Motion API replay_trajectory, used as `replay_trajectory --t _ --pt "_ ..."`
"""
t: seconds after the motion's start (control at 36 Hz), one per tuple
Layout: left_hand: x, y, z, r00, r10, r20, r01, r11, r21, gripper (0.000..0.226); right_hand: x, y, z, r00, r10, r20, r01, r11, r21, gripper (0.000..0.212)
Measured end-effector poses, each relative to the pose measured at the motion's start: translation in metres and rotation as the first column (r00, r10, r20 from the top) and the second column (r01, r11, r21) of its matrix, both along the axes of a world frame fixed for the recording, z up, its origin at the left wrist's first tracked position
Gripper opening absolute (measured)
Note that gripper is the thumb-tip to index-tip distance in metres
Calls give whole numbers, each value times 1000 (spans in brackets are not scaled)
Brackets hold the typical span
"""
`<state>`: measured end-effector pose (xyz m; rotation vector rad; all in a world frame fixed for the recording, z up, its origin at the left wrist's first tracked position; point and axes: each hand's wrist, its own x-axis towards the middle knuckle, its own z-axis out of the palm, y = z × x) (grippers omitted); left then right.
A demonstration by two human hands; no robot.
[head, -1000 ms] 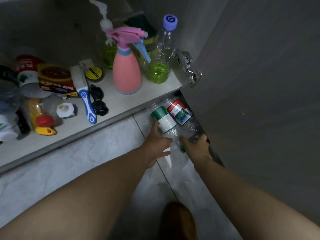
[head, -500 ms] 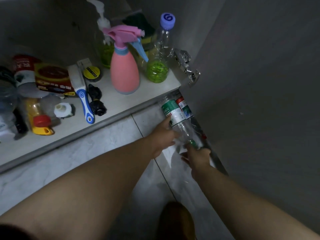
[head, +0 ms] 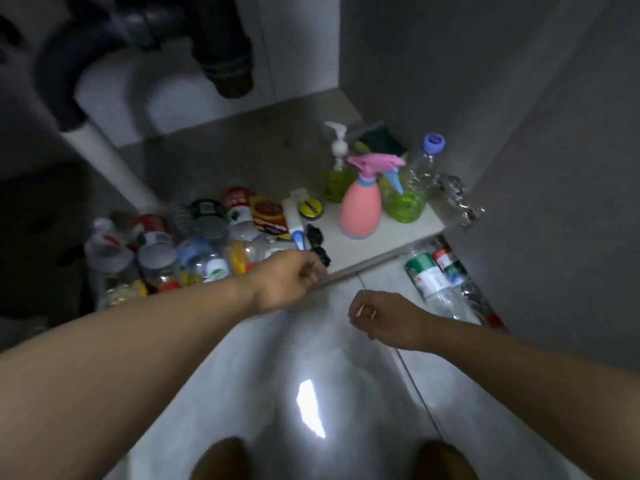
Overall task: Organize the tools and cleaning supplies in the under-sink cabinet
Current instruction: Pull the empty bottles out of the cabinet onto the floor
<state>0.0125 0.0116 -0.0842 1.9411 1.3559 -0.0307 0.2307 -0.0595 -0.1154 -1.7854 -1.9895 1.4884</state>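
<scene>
at right of frame, on the floor: two bottles (head: 431, 277) outside the cabinet, right hand (head: 388, 318) nearer

- bottles: two, plastic, side by side on the tiled floor (head: 242, 375), tight along the foot of the open cabinet door (head: 554, 237).
- long axes run from upper left to lower right, parallel to the door.
- one has a green-and-white label, the other a red-and-green one. which ends carry the caps: cannot tell.
- right hand: over the floor, just below and left of the bottles, near but not touching. fingers loosely curled, nothing held. a ring shows.
- left hand (head: 289, 280): farther left, over the front lip of the cabinet shelf (head: 377, 242), beside the black clips (head: 318, 252). blurred, fingers curled in. whether it pinches something small: cannot tell.
- judgement: the bottles lie up and to the right of the right hand, so that hand has the short reach. a grip across the barrel, square to the long axis, looks natural.
- shelf, right: pink spray bottle (head: 360, 209), pump bottle (head: 337, 181), purple-capped bottle (head: 414, 192).
- shelf, middle: blue-handled brush (head: 298, 230).
- shelf, left of centre: heap of jars (head: 166, 251).
- bare shelf behind the spray bottle: likely room for the floor bottles.
</scene>
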Motion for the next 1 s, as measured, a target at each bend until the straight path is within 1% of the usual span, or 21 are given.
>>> replay_trajectory --t 0.06,0.11,0.14,0.19,0.22,0.25,0.31,0.36,0.44,0.5,0.56,0.61,0.67,0.69,0.75,0.81,0.86,0.92,1.0 --pt "-30 1 13 999 43 -17 -40 991 131 18 -21 13 13 998 59 33 -60 997 46 8" --pt "-58 0 21 990 143 -2 -138 955 262 16 -44 28 23 994 90 64 -96 992 88 9" --pt "-71 0 21 977 211 3 -200 919 340 16 -56 36 26 992 97 75 -104 989 101 9" --pt "-95 1 20 928 373 7 -331 816 473 17 -82 49 29 995 69 74 -78 990 121 10" --pt "-104 3 18 886 464 13 -407 763 502 21 -95 55 29 997 36 63 -44 990 136 14" --pt "-111 5 15 833 553 22 -489 717 496 29 -109 61 30 999 -7 52 -1 988 152 19" --pt "-119 11 10 718 695 24 -651 659 377 54 -133 72 31 993 -103 49 93 981 172 31" --pt "-121 17 4 654 757 0 -734 634 242 74 -155 81 29 982 -168 85 152 974 170 39" --pt "-122 24 -5 614 789 29 -787 608 110 79 -178 90 21 965 -229 130 209 966 151 43" --pt "-122 27 -9 609 793 13 -792 607 67 74 -188 90 17 946 -282 162 259 954 148 50" --pt "-122 28 -10 606 795 7 -795 606 40 60 -195 91 12 932 -310 189 287 948 141 49" --pt "-122 29 -10 612 790 28 -791 612 19 51 -200 92 9 922 -321 218 297 945 138 47" --pt "-122 30 -10 630 776 42 -777 629 25 53 -202 92 6 909 -336 245 310 940 140 48" --pt "-122 30 -9 625 779 48 -781 624 24 55 -202 93 5 903 -351 250 325 935 138 48" --pt "-123 30 -7 578 812 79 -814 580 -16 47 -203 94 4 890 -382 251 359 924 134 48" --pt "-123 29 -6 514 847 131 -845 527 -90 38 -203 95 3 885 -398 243 377 917 131 45" --pt "-124 27 -5 457 871 182 -856 486 -177 37 -203 96 4 892 -394 222 377 919 115 40" --pt "-125 24 -4 399 887 233 -850 453 -268 37 -201 97 6 897 -399 189 391 917 79 39" --pt "-127 17 6 304 893 330 -805 427 -412 30 -192 97 14 910 -403 94 403 915 23 33"
